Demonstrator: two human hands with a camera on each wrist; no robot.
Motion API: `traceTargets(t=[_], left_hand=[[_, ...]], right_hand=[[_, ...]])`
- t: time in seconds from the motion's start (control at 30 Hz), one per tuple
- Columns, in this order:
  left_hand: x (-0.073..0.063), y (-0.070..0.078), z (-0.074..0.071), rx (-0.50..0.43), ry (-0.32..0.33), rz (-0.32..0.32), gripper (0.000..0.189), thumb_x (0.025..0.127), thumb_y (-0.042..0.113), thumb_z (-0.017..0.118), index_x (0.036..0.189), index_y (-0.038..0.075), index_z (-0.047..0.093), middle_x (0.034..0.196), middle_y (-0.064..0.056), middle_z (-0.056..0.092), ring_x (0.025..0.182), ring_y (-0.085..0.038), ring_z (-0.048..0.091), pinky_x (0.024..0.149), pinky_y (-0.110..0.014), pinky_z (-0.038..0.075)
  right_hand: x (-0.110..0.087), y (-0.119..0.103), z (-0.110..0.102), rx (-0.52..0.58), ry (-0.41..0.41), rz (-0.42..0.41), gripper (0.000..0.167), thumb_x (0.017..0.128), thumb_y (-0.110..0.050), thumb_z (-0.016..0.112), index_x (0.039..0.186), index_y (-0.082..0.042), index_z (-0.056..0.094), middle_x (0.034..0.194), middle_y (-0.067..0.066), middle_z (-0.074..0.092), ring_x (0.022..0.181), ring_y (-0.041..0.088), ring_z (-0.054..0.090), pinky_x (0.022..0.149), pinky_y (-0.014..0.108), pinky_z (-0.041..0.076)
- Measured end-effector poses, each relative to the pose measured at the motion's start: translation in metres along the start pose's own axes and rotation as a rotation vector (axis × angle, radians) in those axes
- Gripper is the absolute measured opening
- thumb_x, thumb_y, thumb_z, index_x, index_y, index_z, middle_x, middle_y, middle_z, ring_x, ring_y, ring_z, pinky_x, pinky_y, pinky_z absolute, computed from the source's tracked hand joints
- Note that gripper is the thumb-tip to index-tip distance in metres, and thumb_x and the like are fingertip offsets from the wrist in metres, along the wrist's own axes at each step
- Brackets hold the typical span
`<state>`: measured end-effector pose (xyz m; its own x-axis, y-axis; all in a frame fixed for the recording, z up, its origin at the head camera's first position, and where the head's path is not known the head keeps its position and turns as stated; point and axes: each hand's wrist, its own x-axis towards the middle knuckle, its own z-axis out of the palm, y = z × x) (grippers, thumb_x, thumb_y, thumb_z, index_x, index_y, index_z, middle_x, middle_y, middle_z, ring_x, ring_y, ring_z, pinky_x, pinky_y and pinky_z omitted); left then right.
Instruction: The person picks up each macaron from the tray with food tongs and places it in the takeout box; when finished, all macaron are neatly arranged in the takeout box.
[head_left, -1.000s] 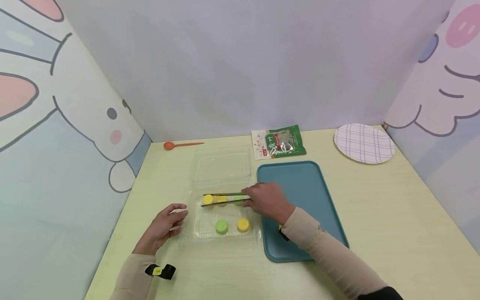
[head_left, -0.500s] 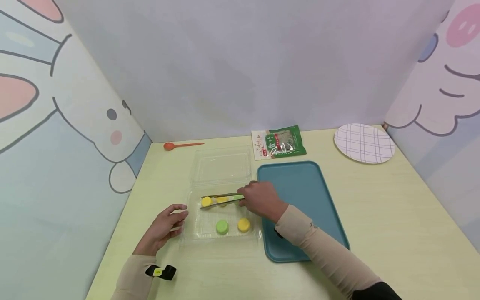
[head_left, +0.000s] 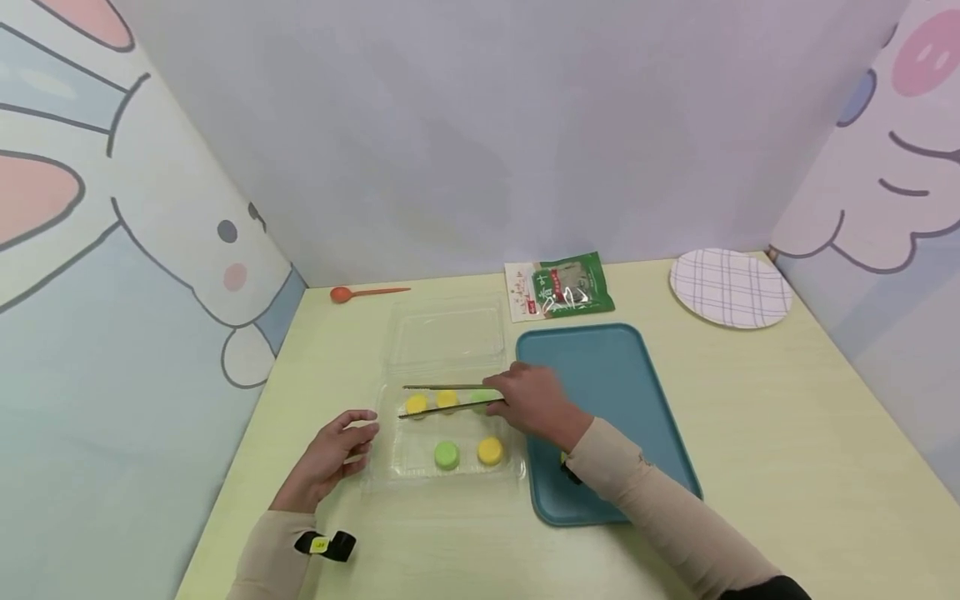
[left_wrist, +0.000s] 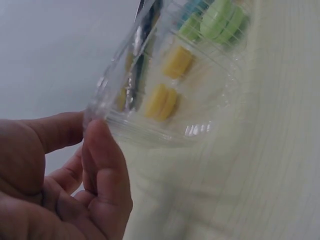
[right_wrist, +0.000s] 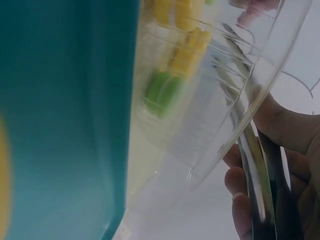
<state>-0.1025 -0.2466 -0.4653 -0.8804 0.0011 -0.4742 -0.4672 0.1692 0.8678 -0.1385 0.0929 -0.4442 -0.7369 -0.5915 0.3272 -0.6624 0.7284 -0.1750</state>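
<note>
My right hand (head_left: 536,407) holds metal tongs (head_left: 450,387), also seen in the right wrist view (right_wrist: 255,175). The tong arms stand spread over the back row in a clear plastic container (head_left: 405,462). In that row are a left yellow macaron (head_left: 416,406), another yellow macaron (head_left: 447,399) and a green macaron (head_left: 482,400), partly hidden by the tongs. A green macaron (head_left: 447,455) and a yellow macaron (head_left: 491,451) sit in front. My left hand (head_left: 330,457) pinches the container's left rim between thumb and finger, as the left wrist view shows.
The container's lid (head_left: 447,337) lies folded back behind it. A blue tray (head_left: 592,354) is to its right, under my right forearm. Farther back are an orange spoon (head_left: 341,294), a green and white food packet (head_left: 572,286) and a checked plate (head_left: 731,287).
The tong arms have spread apart from around the left yellow macaron, which stays in the back left of the container. My right hand has shifted slightly right; my left hand holds its place.
</note>
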Motion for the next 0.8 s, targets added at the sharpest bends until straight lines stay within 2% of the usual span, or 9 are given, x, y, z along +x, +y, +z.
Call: traceTargets(t=[0.3,0.63,0.8], left_hand=[[0.001,-0.001,0.001,-0.006,0.004,-0.004,0.04,0.101,0.021,0.064,0.134,0.003,0.049,0.08,-0.001,0.055,0.072,-0.013,0.052,0.061,-0.025,0.049],[0.0,-0.001,0.001,-0.007,0.005,0.0,0.041,0.1,0.022,0.065,0.133,0.003,0.05,0.08,-0.001,0.055,0.071,-0.013,0.052,0.06,-0.025,0.049],[0.0,0.0,0.001,-0.003,0.008,-0.007,0.041,0.101,0.022,0.065,0.133,0.003,0.05,0.08,-0.001,0.055,0.071,-0.013,0.052,0.06,-0.024,0.049]], right_hand=[[-0.032,0.014,-0.011,0.031,0.11,0.06,0.041,0.081,-0.036,0.085,0.115,-0.016,0.076,0.096,0.005,0.072,0.084,0.021,0.068,0.053,0.035,0.05],[-0.062,0.025,-0.018,0.056,0.239,0.055,0.048,0.071,-0.031,0.092,0.113,-0.016,0.077,0.089,0.004,0.07,0.071,0.018,0.062,0.046,0.029,0.042],[-0.08,0.029,-0.02,0.085,0.268,0.08,0.05,0.068,-0.031,0.093,0.113,-0.014,0.077,0.083,0.002,0.069,0.066,0.015,0.058,0.047,0.026,0.04]])
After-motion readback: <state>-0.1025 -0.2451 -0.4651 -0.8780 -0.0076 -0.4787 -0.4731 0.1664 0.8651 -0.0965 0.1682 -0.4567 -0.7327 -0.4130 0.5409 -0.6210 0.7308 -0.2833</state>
